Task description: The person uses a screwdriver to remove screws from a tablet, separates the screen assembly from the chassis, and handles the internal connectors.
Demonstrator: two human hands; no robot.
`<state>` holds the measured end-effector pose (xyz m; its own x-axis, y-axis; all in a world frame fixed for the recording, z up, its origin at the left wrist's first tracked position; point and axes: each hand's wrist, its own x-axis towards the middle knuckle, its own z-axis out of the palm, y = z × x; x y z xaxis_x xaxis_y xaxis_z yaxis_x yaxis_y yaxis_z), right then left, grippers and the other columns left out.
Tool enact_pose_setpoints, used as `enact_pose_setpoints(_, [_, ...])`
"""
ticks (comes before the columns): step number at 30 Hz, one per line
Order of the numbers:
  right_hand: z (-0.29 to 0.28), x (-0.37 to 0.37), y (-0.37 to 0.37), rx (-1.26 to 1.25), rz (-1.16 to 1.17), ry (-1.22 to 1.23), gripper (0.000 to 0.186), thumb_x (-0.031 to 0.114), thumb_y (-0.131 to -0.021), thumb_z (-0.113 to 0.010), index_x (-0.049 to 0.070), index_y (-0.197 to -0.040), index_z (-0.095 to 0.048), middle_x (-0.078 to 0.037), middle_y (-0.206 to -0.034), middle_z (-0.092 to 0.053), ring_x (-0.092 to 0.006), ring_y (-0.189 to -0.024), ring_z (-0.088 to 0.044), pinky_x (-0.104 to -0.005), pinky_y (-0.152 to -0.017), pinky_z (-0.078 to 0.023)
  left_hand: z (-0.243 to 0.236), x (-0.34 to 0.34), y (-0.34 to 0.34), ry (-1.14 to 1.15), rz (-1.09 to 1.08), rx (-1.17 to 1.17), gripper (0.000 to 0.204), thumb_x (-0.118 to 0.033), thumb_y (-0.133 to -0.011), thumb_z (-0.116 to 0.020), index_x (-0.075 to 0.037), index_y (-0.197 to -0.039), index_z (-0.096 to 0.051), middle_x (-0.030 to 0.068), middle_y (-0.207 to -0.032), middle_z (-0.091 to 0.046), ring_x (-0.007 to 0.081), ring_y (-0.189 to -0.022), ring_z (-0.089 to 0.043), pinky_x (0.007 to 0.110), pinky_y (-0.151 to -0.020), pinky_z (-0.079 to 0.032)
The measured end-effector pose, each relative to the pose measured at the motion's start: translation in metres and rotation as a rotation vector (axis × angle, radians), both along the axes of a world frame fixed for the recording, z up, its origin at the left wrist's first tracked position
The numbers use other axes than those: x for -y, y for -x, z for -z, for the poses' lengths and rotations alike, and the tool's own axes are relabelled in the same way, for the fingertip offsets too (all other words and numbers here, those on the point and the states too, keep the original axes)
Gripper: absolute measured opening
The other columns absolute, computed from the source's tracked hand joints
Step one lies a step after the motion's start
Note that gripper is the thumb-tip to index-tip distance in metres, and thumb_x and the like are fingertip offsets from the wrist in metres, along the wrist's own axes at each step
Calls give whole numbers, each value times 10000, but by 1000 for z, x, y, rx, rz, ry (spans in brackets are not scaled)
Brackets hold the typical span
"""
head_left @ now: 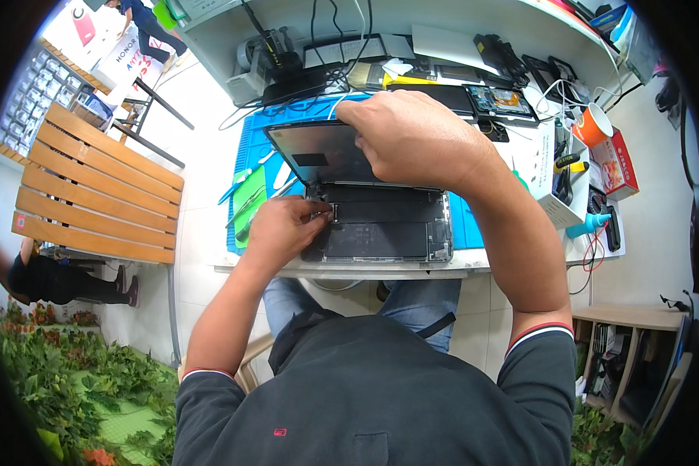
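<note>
Resting on the blue mat (250, 147), the opened tablet (380, 225) has its screen (318, 151) lifted. Right hand (412, 136) grips the screen's top edge; left hand (283, 229) fingers pinch closed at the tablet's hinge-side connector.

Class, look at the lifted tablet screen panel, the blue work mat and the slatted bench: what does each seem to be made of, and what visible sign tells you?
Screen panel: seemingly glass with a dark matte backing; flat, thin and rigid.
Blue mat: probably silicone or rubber; a dull surface with moulded ridges.
Bench: wood, judging by the warm brown planks, on dark, probably metal legs.
</note>
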<state>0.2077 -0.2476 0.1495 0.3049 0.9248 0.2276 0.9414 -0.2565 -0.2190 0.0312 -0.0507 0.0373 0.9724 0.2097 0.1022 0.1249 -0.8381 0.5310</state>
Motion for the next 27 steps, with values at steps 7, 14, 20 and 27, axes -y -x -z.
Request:
enact_pose_setpoints(7, [-2, -1, -2, -7, -8, 3, 170, 69, -956, -683, -14, -1100, -652, -241, -928, -756, -469, -961, -744, -576, -862, -573, 11, -6, 8, -395, 183, 186, 156, -235, -927, -855, -179, -1065, -901, 54, -749, -694, 248, -632, -697, 399, -573, -542])
enact_pose_setpoints(14, [-7, -5, -6, -56, -10, 21, 245, 41, -873, -704, -17, -1110, -728, -250, -998, -778, -450, -1010, -762, -538, -909, -603, 13, -10, 7, -540, 311, 279, 164, -239, -932, -851, -165, -1074, -884, 24, -768, -687, 229, -647, -705, 384, -581, -558])
enact_pose_setpoints(20, [-21, 8, -8, -47, 43, 32, 241, 62, -874, -732, 21, -1107, -774, -236, -1032, -787, -442, -1035, -760, -517, -925, -608, 14, -14, 5, -527, 354, 301, 172, -245, -934, -857, -153, -1078, -877, 26, -790, -696, 227, -667, -711, 381, -595, -557])
enact_pose_setpoints(27, [5, 53, -30, -294, 98, -308, 294, 37, -852, -826, 13, -1134, -750, -193, -1026, -792, -380, -971, -765, -441, -890, -594, 19, -19, -3, -411, 364, 378, 131, -216, -914, -886, -149, -1026, -883, 24, -763, -684, 228, -628, -685, 376, -577, -543])
